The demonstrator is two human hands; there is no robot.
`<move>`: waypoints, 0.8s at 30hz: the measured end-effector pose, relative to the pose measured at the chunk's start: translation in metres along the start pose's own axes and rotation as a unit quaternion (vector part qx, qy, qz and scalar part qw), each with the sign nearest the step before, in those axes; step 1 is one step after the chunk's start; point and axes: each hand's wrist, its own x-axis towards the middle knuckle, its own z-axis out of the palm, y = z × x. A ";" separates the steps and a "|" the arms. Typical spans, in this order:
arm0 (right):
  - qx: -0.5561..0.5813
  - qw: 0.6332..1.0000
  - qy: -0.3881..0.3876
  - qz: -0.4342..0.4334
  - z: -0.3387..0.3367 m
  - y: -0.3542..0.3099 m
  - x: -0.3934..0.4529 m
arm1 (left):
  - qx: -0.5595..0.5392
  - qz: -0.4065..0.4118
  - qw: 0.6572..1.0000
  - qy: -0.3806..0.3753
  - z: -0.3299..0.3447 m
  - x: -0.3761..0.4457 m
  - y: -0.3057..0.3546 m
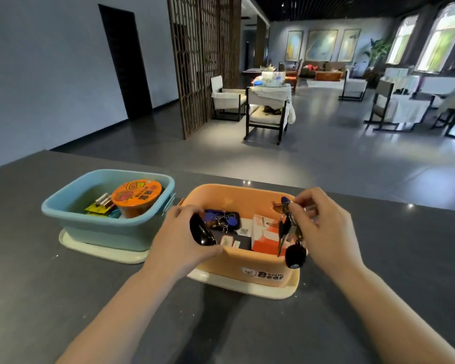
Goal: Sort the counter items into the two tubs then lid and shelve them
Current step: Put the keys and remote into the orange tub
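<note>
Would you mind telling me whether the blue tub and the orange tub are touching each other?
Apart. The head view shows a strip of dark counter between the blue tub and the orange tub, and their cream lids underneath do not meet either.

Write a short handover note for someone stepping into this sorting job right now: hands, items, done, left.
Left hand: holding a glossy black object over the orange tub.
Right hand: holding a key bunch over the same tub.
Done: blue tub holds a noodle cup and small items; orange tub holds key fobs and a box.
Left: release both, lid the tubs with the cream lids beneath them, shelve.
</note>
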 end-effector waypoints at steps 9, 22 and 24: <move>-0.001 0.996 0.084 0.032 0.071 -0.017 0.058 | 0.033 0.073 0.987 -0.138 0.024 0.108 -0.042; -0.167 0.983 -0.044 0.058 0.161 0.025 0.075 | 0.036 0.171 0.974 -0.146 0.047 0.151 -0.077; -0.214 0.973 -0.078 0.046 0.158 0.028 0.078 | 0.033 0.167 0.975 -0.146 0.048 0.151 -0.078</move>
